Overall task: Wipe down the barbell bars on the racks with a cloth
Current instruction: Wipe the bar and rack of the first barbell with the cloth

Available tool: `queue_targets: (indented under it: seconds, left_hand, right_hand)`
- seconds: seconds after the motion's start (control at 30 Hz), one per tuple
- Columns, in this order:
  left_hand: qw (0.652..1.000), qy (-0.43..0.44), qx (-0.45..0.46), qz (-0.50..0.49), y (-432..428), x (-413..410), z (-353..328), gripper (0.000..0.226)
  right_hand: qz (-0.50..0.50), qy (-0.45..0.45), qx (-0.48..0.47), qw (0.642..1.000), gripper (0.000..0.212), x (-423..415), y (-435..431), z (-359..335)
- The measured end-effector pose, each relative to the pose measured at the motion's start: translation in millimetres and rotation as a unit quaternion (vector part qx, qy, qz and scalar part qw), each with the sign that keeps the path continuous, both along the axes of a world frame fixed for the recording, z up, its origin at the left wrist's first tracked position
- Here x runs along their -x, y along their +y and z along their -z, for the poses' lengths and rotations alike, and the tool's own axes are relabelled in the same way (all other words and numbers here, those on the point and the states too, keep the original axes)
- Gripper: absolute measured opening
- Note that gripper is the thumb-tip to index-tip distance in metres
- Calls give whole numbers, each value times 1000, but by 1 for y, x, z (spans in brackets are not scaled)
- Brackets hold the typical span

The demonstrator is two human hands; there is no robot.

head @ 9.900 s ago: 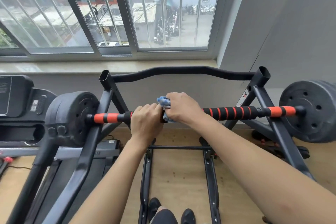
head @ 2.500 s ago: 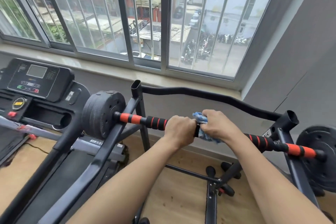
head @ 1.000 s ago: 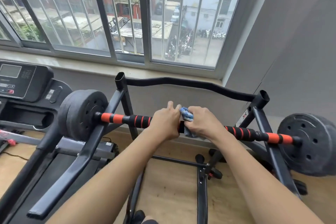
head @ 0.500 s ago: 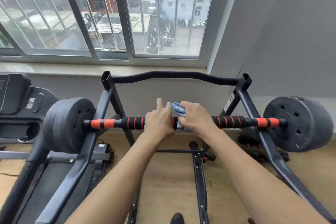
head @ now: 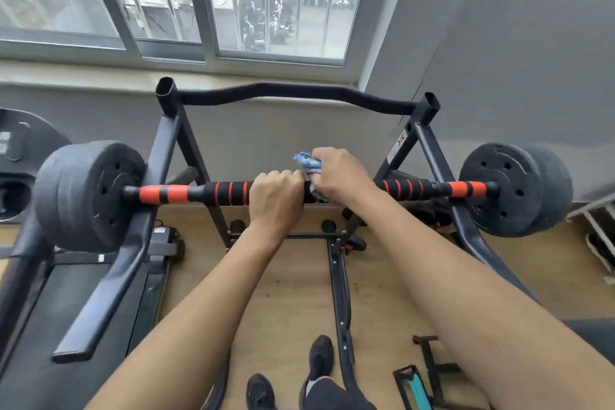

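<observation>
A barbell bar [head: 219, 192] with black and orange foam grips lies across a black rack [head: 179, 143], with a dark weight plate on the left end [head: 86, 193] and another on the right end [head: 515, 188]. My left hand [head: 276, 198] grips the bar near its middle, fingers curled over it. Right beside it, my right hand [head: 339, 173] holds a crumpled blue cloth [head: 307, 163] wrapped against the bar. Part of the cloth sticks out above my fingers; the rest is hidden under my palm.
A treadmill [head: 83, 293] stands at the left, close to the left plate. The rack's curved top bar [head: 293, 91] runs along the window wall. On the wooden floor lie rack legs [head: 339, 293], my shoes [head: 319, 356] and small equipment [head: 419, 383] at lower right.
My left hand's fingers, lifted half a second ago, now curl round the bar. The right hand with the cloth stays at the bar's middle. The view has tilted downward.
</observation>
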State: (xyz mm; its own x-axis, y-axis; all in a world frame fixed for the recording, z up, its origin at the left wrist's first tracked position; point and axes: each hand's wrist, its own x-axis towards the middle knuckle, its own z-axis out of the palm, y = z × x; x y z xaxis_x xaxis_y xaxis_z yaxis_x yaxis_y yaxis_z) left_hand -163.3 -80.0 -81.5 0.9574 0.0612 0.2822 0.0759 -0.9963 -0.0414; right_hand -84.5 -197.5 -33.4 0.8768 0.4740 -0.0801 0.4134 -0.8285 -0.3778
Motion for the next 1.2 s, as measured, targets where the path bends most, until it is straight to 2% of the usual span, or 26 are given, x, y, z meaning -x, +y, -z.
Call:
queue_targets:
  seconds: [0.1,0.23,0.33,0.43,0.5,0.6,0.73,0.83,0.97,1.03,1.13,1.2]
  left_hand:
    - [1000,-21,-2,-18,-2,3,2,29]
    - [999,-18,8,-32,-4,3,4,31]
    - [999,-13,15,-47,-4,3,6,25]
    - [998,4,10,-65,-4,1,4,22]
    - [997,19,0,-73,-4,-1,4,20]
    - [994,67,-17,-79,-3,-5,-6,14]
    - [984,156,-20,-79,0,-13,-22,16]
    - [975,204,-15,-84,3,-21,-30,17]
    - [967,238,-19,-91,1,-25,-34,19]
    - [964,252,-21,-88,2,-26,-35,23]
    - [961,270,0,-66,6,-28,-36,23]
    - [961,268,12,-63,9,-29,-35,24]
  right_hand:
    - [-22,-14,21,999,10,-14,0,-5]
    - [-47,-176,7,983,14,-42,-14,-16]
    - [-122,-189,35,974,22,-59,-33,-16]
    - [-166,-114,28,979,25,-66,-53,-10]
    - [-174,-12,-20,985,28,-68,-63,-6]
    - [-184,131,-98,969,23,-68,-69,-4]
    - [-234,175,-152,944,10,-64,-74,-1]
    - [-273,140,-171,936,15,-65,-71,4]
    - [-266,73,-211,938,10,-58,-50,14]
    - [-278,10,-211,937,13,-44,-41,14]
    - [-380,-66,-217,897,20,-17,-49,18]
    - [-474,-83,-147,864,17,7,-65,27]
